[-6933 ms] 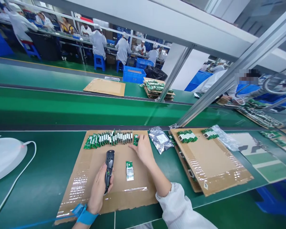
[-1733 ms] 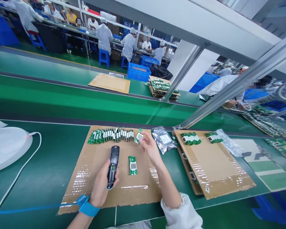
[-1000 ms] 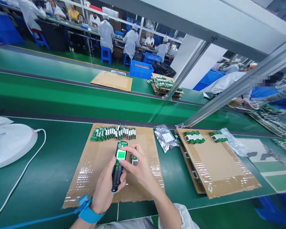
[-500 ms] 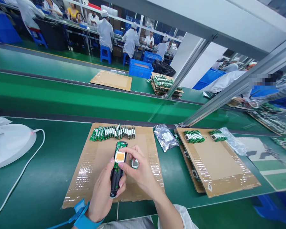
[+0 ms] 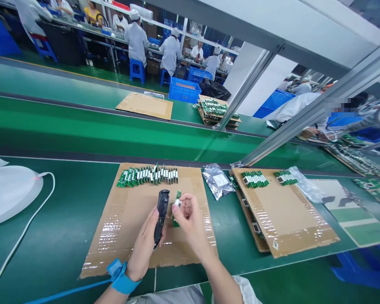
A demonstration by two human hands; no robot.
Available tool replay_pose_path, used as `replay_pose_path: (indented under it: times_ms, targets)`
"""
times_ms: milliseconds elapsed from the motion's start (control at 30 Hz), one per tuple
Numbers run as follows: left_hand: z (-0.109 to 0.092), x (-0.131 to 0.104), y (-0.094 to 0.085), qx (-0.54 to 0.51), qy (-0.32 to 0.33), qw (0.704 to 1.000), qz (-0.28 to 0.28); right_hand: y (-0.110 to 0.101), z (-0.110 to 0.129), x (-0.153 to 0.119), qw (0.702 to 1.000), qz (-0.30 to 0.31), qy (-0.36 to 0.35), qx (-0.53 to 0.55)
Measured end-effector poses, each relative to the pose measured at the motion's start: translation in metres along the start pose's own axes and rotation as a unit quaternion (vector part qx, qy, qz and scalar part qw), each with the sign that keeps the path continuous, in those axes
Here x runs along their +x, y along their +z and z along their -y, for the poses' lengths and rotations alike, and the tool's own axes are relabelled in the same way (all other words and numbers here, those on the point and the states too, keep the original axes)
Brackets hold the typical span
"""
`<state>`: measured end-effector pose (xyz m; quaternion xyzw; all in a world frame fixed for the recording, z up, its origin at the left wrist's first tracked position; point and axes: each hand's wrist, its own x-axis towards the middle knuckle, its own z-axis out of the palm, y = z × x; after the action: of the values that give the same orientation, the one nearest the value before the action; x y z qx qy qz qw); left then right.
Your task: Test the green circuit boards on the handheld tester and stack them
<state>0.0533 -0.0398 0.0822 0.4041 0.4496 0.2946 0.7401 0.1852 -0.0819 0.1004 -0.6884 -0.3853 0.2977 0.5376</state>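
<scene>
My left hand (image 5: 145,236) is wrapped round a long black plastic casing (image 5: 161,217), tilted on its side above the cardboard sheet (image 5: 129,232). Just right of it, my right hand (image 5: 190,219) pinches a small green circuit board (image 5: 176,221) with a white part on it, held apart from the casing. Beyond both hands, a row of several circuit boards (image 5: 147,174) stands on edge along the far side of the cardboard. A blue wrist strap (image 5: 125,280) circles my left wrist.
To the right lie a silvery plastic bag (image 5: 219,180) and stacked cardboard sheets (image 5: 288,215) bearing more boards (image 5: 255,179). A white round base (image 5: 12,196) with a cable sits at left. A metal post (image 5: 251,86) rises beyond the bench. People in white coats (image 5: 171,55) work behind.
The circuit board has come out of the casing and is now in my right hand, to its right. My left hand has turned the casing onto its side.
</scene>
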Motion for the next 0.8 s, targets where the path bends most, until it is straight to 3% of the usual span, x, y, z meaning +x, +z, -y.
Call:
replay_pose_path:
  times_ms: [67, 167, 267, 400, 500, 567, 700, 800]
  targets:
    - [0.001, 0.008, -0.005, -0.005, -0.022, 1.000, 0.005, -0.012, -0.002, 0.004, 0.998, -0.025, 0.008, -0.053]
    - [0.002, 0.018, -0.013, -0.010, -0.035, 0.999, -0.011, -0.022, -0.005, 0.007, 0.974, 0.024, 0.024, -0.223]
    - [0.005, 0.022, -0.017, -0.011, -0.031, 0.999, -0.015, -0.016, -0.013, 0.003, 0.934, 0.075, 0.023, -0.349]
    - [0.008, 0.023, -0.017, -0.018, -0.034, 0.999, -0.014, -0.006, -0.023, -0.005, 0.894, 0.087, 0.036, -0.438]
    - [0.009, 0.024, -0.017, -0.018, -0.037, 0.999, -0.019, -0.013, -0.022, 0.001, 0.911, 0.116, 0.035, -0.395]
    - [0.010, 0.024, -0.017, -0.014, -0.036, 0.999, -0.016, -0.020, -0.019, 0.016, 0.937, 0.098, 0.031, -0.333]
    - [0.011, 0.025, -0.018, -0.004, -0.031, 0.999, -0.010, -0.023, -0.019, 0.070, 0.980, 0.018, 0.003, -0.199]
    - [0.011, 0.025, -0.018, -0.005, -0.032, 0.999, -0.011, -0.023, -0.030, 0.111, 0.990, 0.051, 0.006, -0.131]
